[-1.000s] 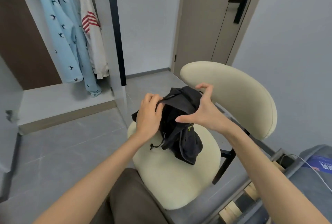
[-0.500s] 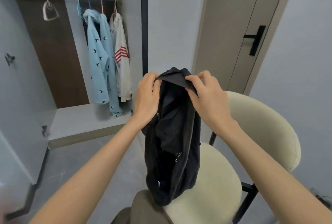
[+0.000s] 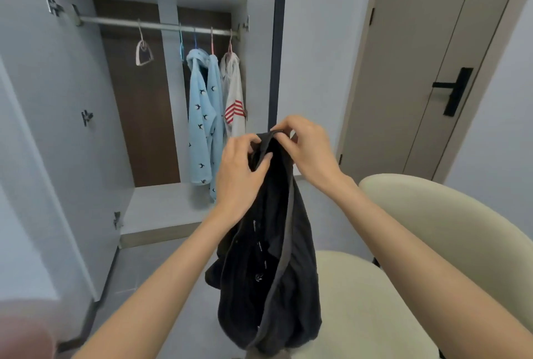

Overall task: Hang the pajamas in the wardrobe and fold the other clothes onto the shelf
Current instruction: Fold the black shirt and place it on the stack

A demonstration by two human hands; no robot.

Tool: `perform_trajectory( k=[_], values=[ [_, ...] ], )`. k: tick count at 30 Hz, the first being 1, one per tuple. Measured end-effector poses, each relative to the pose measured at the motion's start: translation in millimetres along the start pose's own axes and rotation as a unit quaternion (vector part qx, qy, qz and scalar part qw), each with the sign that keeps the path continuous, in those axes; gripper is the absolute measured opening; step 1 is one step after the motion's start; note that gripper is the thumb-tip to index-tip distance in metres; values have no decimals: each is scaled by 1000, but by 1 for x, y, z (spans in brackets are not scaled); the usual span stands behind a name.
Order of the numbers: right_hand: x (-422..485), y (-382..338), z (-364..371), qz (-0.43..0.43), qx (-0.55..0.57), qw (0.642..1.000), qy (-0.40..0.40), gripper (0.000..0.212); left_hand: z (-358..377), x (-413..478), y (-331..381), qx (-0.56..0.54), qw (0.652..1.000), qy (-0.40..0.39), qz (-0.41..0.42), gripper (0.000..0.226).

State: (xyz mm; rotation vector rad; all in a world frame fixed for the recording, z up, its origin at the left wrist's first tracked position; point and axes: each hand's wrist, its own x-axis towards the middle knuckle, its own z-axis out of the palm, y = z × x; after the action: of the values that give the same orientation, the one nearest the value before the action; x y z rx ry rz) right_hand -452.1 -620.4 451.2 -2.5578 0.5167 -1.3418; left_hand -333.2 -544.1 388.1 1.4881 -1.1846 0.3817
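Note:
A black garment (image 3: pixel 274 257) hangs bunched in front of me, above the cream chair seat (image 3: pixel 360 301). My left hand (image 3: pixel 240 174) grips its upper edge from the left, thumb pressed into the cloth. My right hand (image 3: pixel 308 148) pinches the top hem from the right. In the open wardrobe, light blue pajamas with dark birds (image 3: pixel 203 119) and a white top with red stripes (image 3: pixel 235 96) hang on the rail (image 3: pixel 155 25). An empty white hanger (image 3: pixel 143 53) hangs further left on the rail.
The wardrobe's lower shelf (image 3: pixel 164 208) lies below the hanging clothes. Its grey door (image 3: pixel 52 157) stands open at the left. A beige room door with a black handle (image 3: pixel 452 90) is at the right. The chair back (image 3: pixel 461 229) curves at my right.
Both hands lifted the black garment off the chair seat until it hangs free. My view rose toward the wardrobe, showing the rail and top shelf.

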Motion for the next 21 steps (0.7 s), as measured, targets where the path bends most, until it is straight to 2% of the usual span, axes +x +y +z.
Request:
perform_trajectory(
  k=[3, 6, 8, 11, 14, 17, 21],
  values=[
    [-4, 2, 12, -6, 10, 1000, -1, 7, -10, 16, 1, 59, 998, 1, 6, 19],
    [-14, 7, 29, 41, -13, 999, 22, 8, -13, 28, 1, 96, 995, -25, 5, 17],
    [-27, 13, 43, 79, -48, 996, 6, 20, -13, 32, 0, 90, 995, -35, -7, 14],
    [-56, 24, 61, 140, -45, 986, -74, 37, -13, 38, -2, 59, 997, -32, -32, 11],
    [-91, 41, 74, 186, -33, 970, -154, 35, -17, 44, -8, 9, 995, -20, -96, 20],
    [-118, 59, 78, 209, -73, 946, -235, 32, -21, 39, -18, -96, 972, 13, -214, 26],
    [-143, 82, 80, 230, -156, 908, -314, 35, -23, 27, -26, -186, 934, 70, -296, 25]
  ],
)
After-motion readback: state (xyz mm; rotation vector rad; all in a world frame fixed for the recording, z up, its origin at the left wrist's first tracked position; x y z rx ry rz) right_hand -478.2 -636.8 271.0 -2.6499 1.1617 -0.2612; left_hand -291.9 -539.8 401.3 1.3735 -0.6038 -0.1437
